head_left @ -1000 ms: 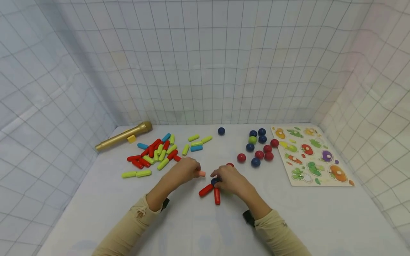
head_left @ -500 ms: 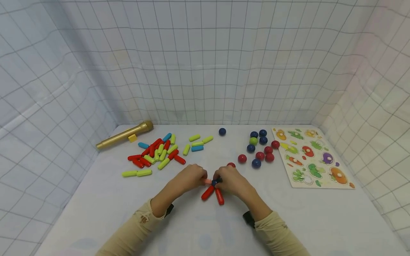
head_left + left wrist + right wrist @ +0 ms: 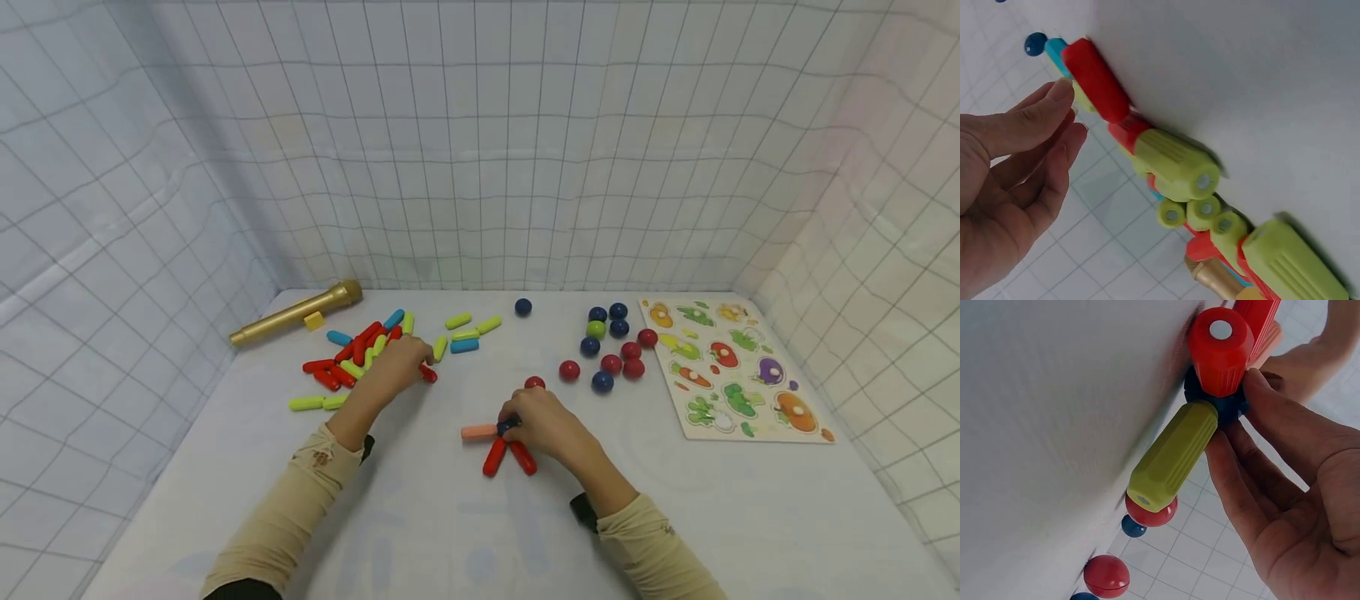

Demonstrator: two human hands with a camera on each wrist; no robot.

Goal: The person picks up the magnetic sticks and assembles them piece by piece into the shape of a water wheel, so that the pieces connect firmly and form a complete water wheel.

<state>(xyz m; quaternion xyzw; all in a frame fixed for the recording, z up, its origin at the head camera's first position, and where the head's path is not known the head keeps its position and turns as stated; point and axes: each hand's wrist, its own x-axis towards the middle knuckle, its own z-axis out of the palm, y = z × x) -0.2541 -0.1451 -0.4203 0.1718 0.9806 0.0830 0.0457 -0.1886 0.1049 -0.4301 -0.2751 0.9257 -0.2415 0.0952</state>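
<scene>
In the head view my right hand (image 3: 542, 423) pinches a dark blue ball (image 3: 1230, 412) between thumb and fingers, low over the white table. Several chunky magnetic rods meet at that ball: a salmon rod (image 3: 478, 432) pointing left, two red rods (image 3: 494, 457) pointing toward me, and a yellow-green rod (image 3: 1175, 456), visible in the right wrist view. My left hand (image 3: 396, 367) is over the right side of the rod pile, beside a red rod (image 3: 1096, 80). Its fingers are loosely bent and appear to hold nothing in the left wrist view.
Red, yellow-green and blue rods (image 3: 360, 354) lie heaped at left. Behind them rest a gold toy microphone (image 3: 292, 317) and a small yellow block (image 3: 313, 321). Red, blue and green balls (image 3: 611, 364) are scattered right of centre, beside a vegetable puzzle board (image 3: 757, 392).
My left hand brought the salmon rod to the blue ball, let go of it there, and moved back left to the pile. My right hand keeps its pinch on the ball.
</scene>
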